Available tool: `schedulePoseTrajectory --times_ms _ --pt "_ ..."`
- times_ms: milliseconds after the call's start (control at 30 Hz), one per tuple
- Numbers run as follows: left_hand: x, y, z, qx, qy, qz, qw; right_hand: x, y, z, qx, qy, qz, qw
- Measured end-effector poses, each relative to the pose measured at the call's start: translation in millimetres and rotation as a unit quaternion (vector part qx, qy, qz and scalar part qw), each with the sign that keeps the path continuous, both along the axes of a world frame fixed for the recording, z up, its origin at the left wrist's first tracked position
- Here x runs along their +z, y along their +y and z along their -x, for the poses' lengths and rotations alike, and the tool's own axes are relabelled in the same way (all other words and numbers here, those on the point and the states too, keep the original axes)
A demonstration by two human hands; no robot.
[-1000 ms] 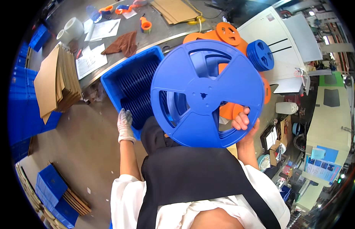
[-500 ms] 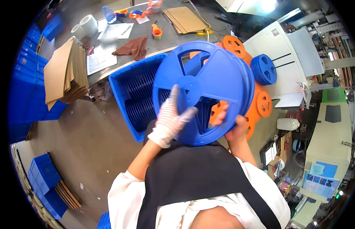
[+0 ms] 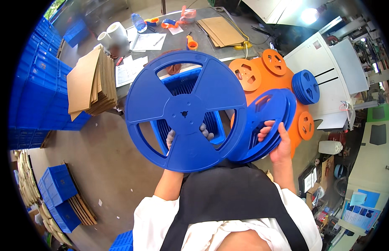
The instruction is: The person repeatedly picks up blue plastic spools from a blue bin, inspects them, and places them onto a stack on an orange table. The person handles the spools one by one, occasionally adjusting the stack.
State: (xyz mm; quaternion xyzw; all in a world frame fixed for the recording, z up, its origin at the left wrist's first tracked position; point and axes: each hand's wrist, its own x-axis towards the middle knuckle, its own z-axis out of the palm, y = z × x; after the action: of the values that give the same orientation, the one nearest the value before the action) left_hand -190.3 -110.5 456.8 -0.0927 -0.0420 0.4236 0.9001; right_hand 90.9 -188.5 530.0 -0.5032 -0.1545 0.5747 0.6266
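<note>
While the left hand (image 3: 170, 138) braces the blue reel (image 3: 190, 147) from behind, fingers (image 3: 210, 136) curled, the right hand (image 3: 281, 149) grips the reel stack (image 3: 276, 106) through a cutout, apparently bunching it.

No word or number can be read surely. On the far left of the tabletop (image 3: 175, 45), a printed sheet (image 3: 130, 72) bears rows of small dark marks, too fine to read. At the right, a blue-and-white poster (image 3: 362, 216) on the beige cabinet (image 3: 366, 169) carries lines of print, also too small. A little label (image 3: 317, 44) on the far white cabinet (image 3: 304, 62) is likewise illegible.
</note>
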Motion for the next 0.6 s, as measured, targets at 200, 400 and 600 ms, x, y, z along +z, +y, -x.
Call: schedulePoseTrajectory --times_ms 200,400,600 --pt "2 0 11 -0.015 0.023 0.025 0.999 6 -20 -23 -0.030 0.012 -0.160 0.987" --pt "-10 15 31 0.027 0.023 -0.040 0.999 19 -27 -43 0.059 0.069 -0.372 0.924" --pt "-19 25 66 0.082 0.059 -0.169 0.980 10 -19 -72 0.190 0.181 -0.491 0.831"
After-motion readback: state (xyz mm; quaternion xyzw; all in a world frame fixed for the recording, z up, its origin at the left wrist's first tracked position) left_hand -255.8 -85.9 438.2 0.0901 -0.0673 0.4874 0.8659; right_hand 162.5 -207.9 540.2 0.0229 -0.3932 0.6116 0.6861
